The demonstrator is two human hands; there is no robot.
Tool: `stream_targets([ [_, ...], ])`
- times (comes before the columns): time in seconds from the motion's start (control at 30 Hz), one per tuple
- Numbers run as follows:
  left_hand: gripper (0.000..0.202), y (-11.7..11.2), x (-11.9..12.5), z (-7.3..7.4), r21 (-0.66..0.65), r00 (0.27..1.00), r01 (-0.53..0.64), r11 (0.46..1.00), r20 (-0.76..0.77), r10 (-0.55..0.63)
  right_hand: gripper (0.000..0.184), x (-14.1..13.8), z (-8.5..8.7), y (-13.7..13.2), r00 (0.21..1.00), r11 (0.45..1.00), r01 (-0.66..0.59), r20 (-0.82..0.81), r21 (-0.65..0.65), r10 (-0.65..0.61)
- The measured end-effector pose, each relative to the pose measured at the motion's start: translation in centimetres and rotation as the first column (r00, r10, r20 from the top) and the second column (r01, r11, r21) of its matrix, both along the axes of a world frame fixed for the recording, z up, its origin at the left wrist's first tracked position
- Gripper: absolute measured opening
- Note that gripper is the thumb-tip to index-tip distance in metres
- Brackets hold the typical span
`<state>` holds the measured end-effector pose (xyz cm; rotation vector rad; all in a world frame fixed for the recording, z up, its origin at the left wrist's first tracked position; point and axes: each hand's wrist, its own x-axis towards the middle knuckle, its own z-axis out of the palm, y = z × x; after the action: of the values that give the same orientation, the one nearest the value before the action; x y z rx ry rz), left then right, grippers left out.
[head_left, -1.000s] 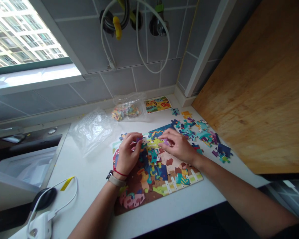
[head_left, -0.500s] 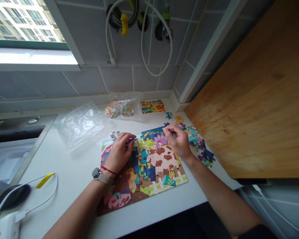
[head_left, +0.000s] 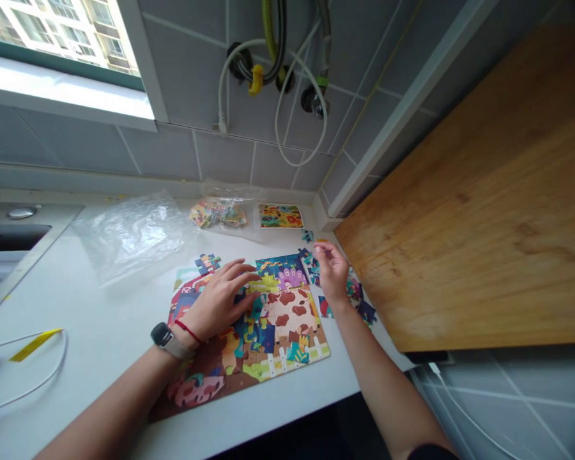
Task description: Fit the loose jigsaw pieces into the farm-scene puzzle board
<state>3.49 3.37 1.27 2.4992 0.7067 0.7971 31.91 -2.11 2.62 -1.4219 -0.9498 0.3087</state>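
Observation:
A jigsaw puzzle (head_left: 287, 313) of farm animals lies on the white counter, its cow, peacock and fence parts joined. My left hand (head_left: 223, 297) rests on its left half with fingers stretched out, covering several pieces. Just past the puzzle's upper right corner, my right hand (head_left: 334, 273) hovers over loose puzzle pieces (head_left: 367, 311), thumb and fingertips pinched together. Whatever may be between those fingertips is too small to make out. Another loose cluster of joined pieces (head_left: 207, 262) sits by the puzzle's upper left edge.
A crumpled clear plastic bag (head_left: 138, 233) lies at the back left, beside a bag of puzzle pieces (head_left: 219, 213). A picture card (head_left: 281, 216) is near the wall corner. A wooden panel (head_left: 460, 211) borders the right side; a sink (head_left: 23, 233) is at the left.
My right hand has left the puzzle's upper right part and moved right, over the loose pieces. My left hand's fingers have straightened. The camera view has turned and tilted.

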Motion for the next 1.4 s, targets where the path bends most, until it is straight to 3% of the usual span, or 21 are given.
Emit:
stream_targets([
  [0.13,0.032,-0.1,0.0,-0.4,0.003,0.996,0.085,0.996,-0.024,-0.085,0.032,3.7,1.3,-0.5,0.965,0.961,0.262,-0.042,0.09,-0.259],
  [0.27,0.038,-0.2,0.1,-0.4,-0.018,0.988,0.144,0.989,-0.052,-0.145,0.037,6.9,3.3,-2.2,0.943,0.943,0.327,0.042,0.066,-0.33],
  [0.37,0.041,-0.3,0.1,-0.3,-0.024,0.983,0.165,0.986,-0.074,-0.166,0.043,8.9,5.2,-3.6,0.949,0.962,0.265,0.197,-0.07,-0.247],
  [0.47,0.046,-0.3,0.0,-0.3,-0.031,0.979,0.171,0.985,-0.106,-0.174,0.037,10.6,6.9,-4.0,0.929,0.93,0.144,0.37,-0.338,-0.009],
  [0.53,0.049,-0.2,0.0,-0.4,-0.037,0.976,0.174,0.984,-0.125,-0.178,0.027,11.2,7.4,-3.6,0.875,0.84,0.099,0.449,-0.533,0.182],
  [0.67,0.047,-0.1,0.1,-0.4,-0.04,0.973,0.171,0.984,-0.151,-0.175,0.022,11.3,7.0,-1.9,0.71,0.578,0.149,0.493,-0.803,0.503],
  [0.8,0.045,-0.2,0.1,-0.4,-0.036,0.973,0.165,0.986,-0.155,-0.168,0.03,10.5,6.2,-0.4,0.537,0.35,0.257,0.434,-0.901,0.723],
  [0.9,0.047,-0.3,0.1,-0.6,-0.037,0.978,0.16,0.986,-0.131,-0.163,0.033,10.0,6.0,0.1,0.437,0.267,0.331,0.398,-0.905,0.807],
  [1.03,0.051,-0.1,0.0,-0.9,-0.033,0.982,0.15,0.988,-0.112,-0.153,0.035,10.0,6.2,0.4,0.373,0.239,0.39,0.39,-0.889,0.842],
  [1.17,0.044,0.6,-0.1,-0.9,-0.003,0.998,0.052,0.999,-0.04,-0.052,0.035,10.3,6.5,0.4,0.388,0.257,0.393,0.412,-0.883,0.824],
  [1.3,0.04,1.1,-0.3,-1.0,0.015,0.993,-0.111,0.994,-0.027,0.111,0.034,10.7,7.3,0.2,0.476,0.319,0.309,0.436,-0.896,0.764],
  [1.4,0.045,1.2,-0.3,-1.2,-0.007,0.987,-0.146,0.989,-0.064,0.146,0.021,10.6,8.5,-0.3,0.572,0.414,0.186,0.441,-0.891,0.692],
])
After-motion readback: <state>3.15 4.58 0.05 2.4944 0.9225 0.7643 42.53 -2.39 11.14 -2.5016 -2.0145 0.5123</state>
